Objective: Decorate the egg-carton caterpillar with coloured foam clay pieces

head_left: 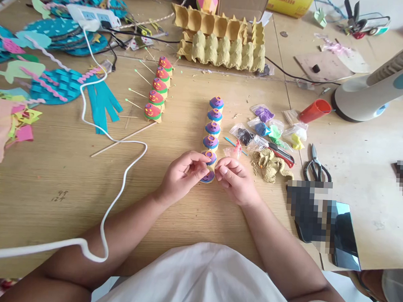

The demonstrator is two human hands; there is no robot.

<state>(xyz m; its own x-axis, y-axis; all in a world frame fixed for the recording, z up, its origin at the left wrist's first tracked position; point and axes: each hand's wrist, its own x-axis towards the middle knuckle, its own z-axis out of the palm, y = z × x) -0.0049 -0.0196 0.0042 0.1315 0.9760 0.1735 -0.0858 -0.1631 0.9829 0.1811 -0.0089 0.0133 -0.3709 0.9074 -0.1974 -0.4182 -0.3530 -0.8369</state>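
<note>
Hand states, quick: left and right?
Left hand: half-curled above the row of purple-and-blue domed cups; any grip can't be told.
Right hand: curled, thumb near index, beside that row; anything held can't be told.

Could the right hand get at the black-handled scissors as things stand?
Probably yes: the black-handled scissors lie uncovered to the right of the right hand. Torn egg-carton scraps lie roughly between, but look low enough to pass over.

Purple cup row (211,141) clay-like, matt; egg carton (228,53) rough pulp
</note>
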